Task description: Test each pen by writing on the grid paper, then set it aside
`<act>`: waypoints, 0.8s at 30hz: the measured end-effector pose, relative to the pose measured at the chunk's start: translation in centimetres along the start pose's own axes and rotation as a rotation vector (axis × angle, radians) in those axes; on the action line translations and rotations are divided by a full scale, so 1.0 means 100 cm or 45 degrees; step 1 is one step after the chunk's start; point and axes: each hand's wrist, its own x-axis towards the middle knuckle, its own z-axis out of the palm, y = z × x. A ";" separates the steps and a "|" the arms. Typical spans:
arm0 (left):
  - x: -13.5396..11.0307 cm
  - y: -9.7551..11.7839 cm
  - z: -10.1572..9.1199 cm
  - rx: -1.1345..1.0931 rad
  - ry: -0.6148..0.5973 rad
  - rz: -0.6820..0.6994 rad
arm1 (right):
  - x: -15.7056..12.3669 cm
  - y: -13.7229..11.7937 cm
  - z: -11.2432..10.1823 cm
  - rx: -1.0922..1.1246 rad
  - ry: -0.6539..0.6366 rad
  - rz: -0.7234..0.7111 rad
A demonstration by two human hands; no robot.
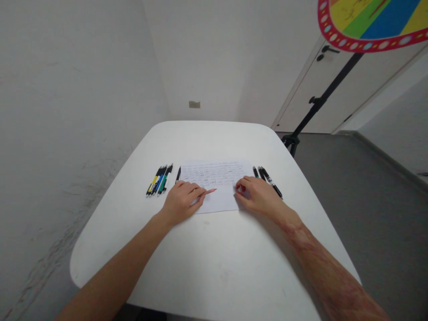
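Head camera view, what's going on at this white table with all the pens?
A person is at a white table with a sheet of paper covered in handwriting. The left hand holds a red pen, its tip over the sheet. The right hand rests on the sheet's right edge, with a small red piece at its fingers; what it is cannot be told. A row of coloured pens lies left of the sheet, and a few dark pens lie to its right.

Matt paper sheet (217, 185), perhaps plastic pens (159, 180)
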 end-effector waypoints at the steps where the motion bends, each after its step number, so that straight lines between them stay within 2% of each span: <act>1: 0.000 0.000 0.000 -0.001 -0.004 -0.004 | -0.001 0.002 0.001 0.037 -0.005 0.011; 7: -0.002 0.000 0.000 -0.010 -0.013 -0.006 | -0.002 -0.001 0.001 0.144 -0.018 0.060; 11: -0.004 -0.002 0.001 -0.023 -0.027 0.018 | 0.001 -0.017 0.004 0.389 0.080 0.157; 14: -0.005 -0.003 0.001 -0.015 -0.042 0.031 | 0.003 -0.032 0.014 0.657 0.188 0.195; 17: -0.005 -0.003 0.001 0.001 -0.037 0.034 | 0.003 -0.042 0.025 0.787 0.216 0.182; 22: -0.004 -0.002 0.002 0.014 -0.016 0.052 | 0.003 -0.042 0.042 0.981 0.363 0.224; 24: -0.004 -0.003 0.002 0.012 -0.007 0.057 | 0.003 -0.040 0.048 1.046 0.359 0.254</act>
